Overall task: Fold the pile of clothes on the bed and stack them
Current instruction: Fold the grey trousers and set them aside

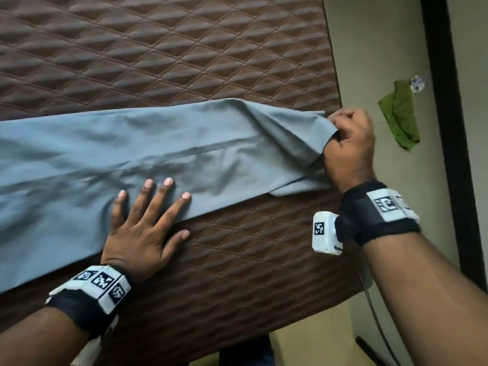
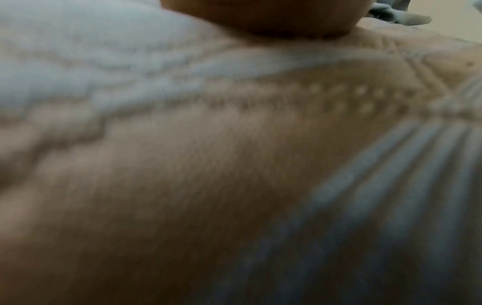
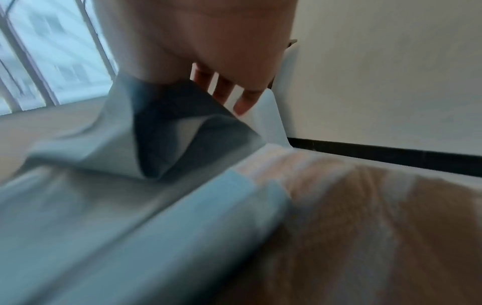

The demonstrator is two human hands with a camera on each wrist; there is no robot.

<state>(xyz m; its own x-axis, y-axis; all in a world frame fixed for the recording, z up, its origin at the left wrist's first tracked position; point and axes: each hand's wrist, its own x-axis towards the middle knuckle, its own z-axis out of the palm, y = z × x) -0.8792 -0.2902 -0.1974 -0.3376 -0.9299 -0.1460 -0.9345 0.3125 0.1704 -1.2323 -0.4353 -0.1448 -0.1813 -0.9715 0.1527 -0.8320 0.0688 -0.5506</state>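
Fingers (image 1: 340, 120) pinch grey garment (image 1: 132, 143); left hand (image 1: 142, 225) presses it flat on bed (image 1: 184, 48).

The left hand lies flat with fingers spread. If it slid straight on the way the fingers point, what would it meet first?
More of the grey garment: the left hand already presses its near edge, fingers pointing across it. Beyond lies the bare quilted mattress, apparently unobstructed.

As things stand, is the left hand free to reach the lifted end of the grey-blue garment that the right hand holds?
Probably yes. The left hand lies flat and open on the grey-blue garment, holding nothing, and only smooth cloth lies between it and the end pinched by the right hand. Lifting it would release the cloth it presses.
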